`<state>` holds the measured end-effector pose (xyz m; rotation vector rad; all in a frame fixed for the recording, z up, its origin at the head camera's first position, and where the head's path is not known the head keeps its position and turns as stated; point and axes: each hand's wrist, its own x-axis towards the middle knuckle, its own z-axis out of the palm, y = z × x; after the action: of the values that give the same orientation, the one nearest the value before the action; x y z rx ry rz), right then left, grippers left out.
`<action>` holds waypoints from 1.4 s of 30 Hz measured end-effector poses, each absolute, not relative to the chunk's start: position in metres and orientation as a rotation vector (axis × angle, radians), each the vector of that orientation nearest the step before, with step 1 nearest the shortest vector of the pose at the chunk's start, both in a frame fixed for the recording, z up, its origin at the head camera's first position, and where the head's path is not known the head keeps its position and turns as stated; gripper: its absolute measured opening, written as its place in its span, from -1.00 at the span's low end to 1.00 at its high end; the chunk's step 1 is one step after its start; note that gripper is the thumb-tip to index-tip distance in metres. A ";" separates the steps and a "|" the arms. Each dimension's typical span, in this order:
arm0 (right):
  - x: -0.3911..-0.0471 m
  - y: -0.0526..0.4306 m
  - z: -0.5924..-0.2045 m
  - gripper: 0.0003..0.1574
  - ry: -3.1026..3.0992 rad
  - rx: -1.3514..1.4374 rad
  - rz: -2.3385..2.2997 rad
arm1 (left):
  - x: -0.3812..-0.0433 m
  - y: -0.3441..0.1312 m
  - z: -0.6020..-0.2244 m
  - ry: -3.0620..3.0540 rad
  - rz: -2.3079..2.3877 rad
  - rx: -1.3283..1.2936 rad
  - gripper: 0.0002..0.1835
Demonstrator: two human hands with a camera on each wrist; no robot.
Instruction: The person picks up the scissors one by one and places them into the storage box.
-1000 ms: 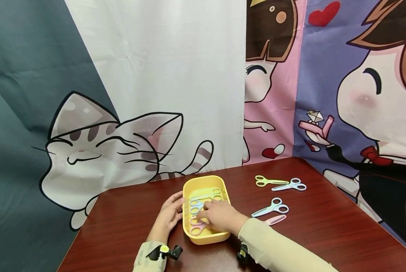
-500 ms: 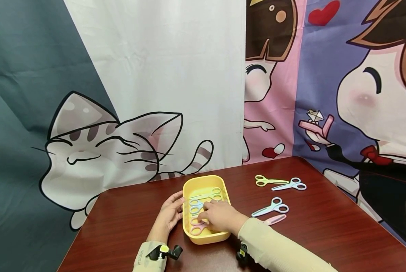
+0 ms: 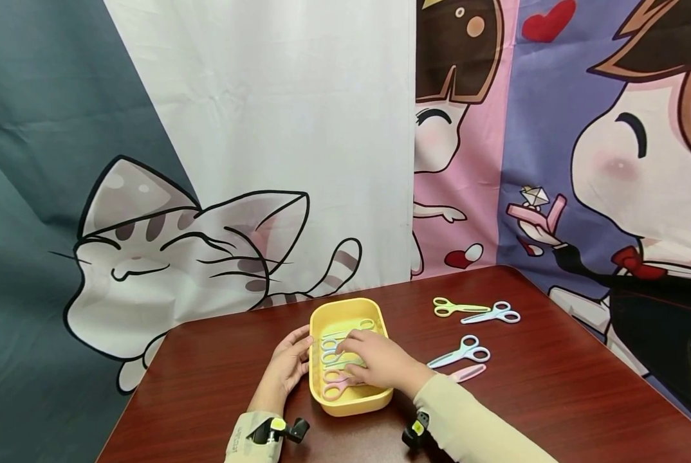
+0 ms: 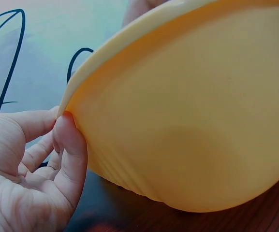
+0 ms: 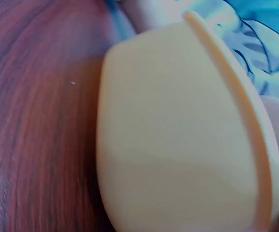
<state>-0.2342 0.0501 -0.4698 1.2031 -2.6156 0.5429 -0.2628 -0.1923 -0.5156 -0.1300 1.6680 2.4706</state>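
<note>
A yellow plastic tray (image 3: 351, 408) stands on the table, with several children's scissors lying in it. My left hand (image 3: 290, 360) is at its left wall; in the left wrist view, thumb and finger pinch the tray's rim. My right hand (image 3: 383, 363) reaches over the right wall into the tray, thumb and fingers spread apart above the scissors. Nearest to it are blue scissors (image 3: 329, 357) and pink scissors (image 3: 335, 384). Green scissors (image 3: 367, 324) lie at the tray's far end, partly covered by the hand. In the right wrist view only the tray's outer wall shows, fingers hidden.
To the right on the red-brown table (image 3: 218, 373) lie yellow-green scissors (image 3: 460, 308), light blue scissors (image 3: 492, 313), blue scissors (image 3: 461, 353) and pink scissors (image 3: 468, 373), the last partly behind the right arm. A cartoon-printed curtain (image 3: 299, 128) hangs behind the table.
My right hand has shifted slightly away from me, off the pink scissors towards the blue and green ones, and its thumb and fingers have spread. The left hand and tray are nearly unchanged.
</note>
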 end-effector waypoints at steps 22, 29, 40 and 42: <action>-0.279 0.164 -0.498 -0.58 -2.414 0.636 1.006 | -0.262 -0.197 -0.519 1.677 2.478 -0.127 -0.51; -0.290 0.233 -0.514 -0.51 -2.458 0.424 1.069 | -0.262 -0.198 -0.521 1.671 2.479 -0.115 -0.51; -0.292 0.290 -0.534 -0.43 -2.515 0.226 0.981 | -0.264 -0.194 -0.519 1.660 2.485 -0.082 -0.52; -0.291 0.296 -0.536 -0.41 -2.504 0.208 0.973 | -0.264 -0.193 -0.518 1.653 2.490 -0.102 -0.53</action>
<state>-0.2912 0.2959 -0.5357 0.2079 -2.5040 0.9733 -0.2642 -0.1926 -0.5182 -0.1015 1.6532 2.4895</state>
